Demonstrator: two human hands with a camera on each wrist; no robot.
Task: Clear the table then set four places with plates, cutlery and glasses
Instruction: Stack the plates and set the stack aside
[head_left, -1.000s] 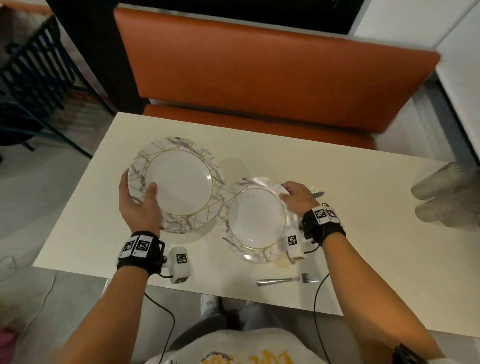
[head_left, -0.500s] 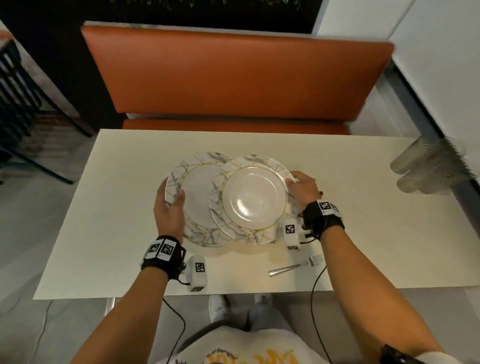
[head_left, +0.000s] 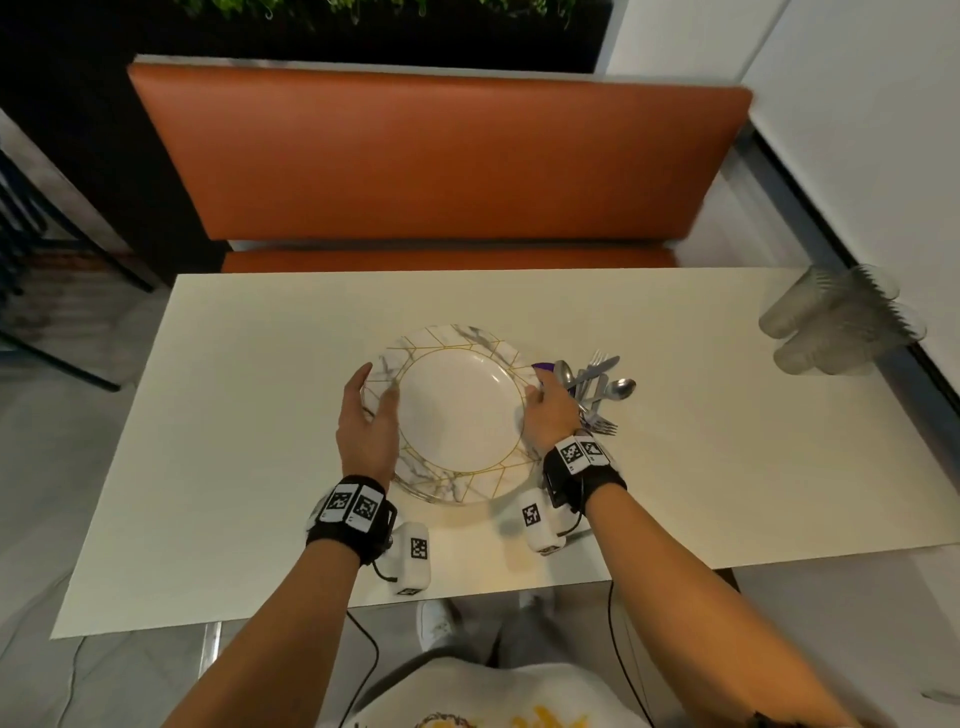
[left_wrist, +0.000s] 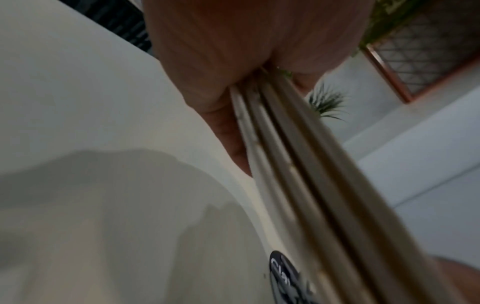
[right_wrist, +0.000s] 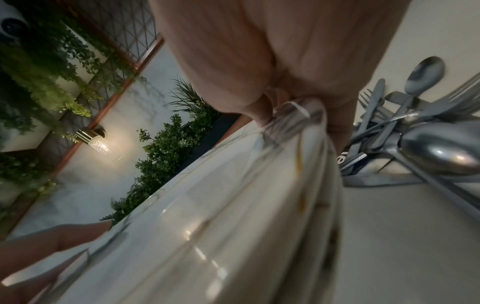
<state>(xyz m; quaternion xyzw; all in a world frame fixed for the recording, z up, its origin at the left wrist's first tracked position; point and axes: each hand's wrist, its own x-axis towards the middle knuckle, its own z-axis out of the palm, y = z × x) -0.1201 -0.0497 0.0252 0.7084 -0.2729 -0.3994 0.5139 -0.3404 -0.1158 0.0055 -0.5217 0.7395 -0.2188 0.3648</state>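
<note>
Cream table (head_left: 260, 415) fronts an orange bench (head_left: 436, 166). Stack of marbled plates (head_left: 457, 410) sits mid-table; left hand (head_left: 366, 426) grips its left rim, right hand (head_left: 550, 413) grips its right rim. Cutlery pile (head_left: 597, 387) lies just right of the stack. Clear cups (head_left: 836, 327) at far-right edge.

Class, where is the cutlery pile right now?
In the head view, the cutlery lies on the table, right of the plates, just beyond the right hand.
</note>
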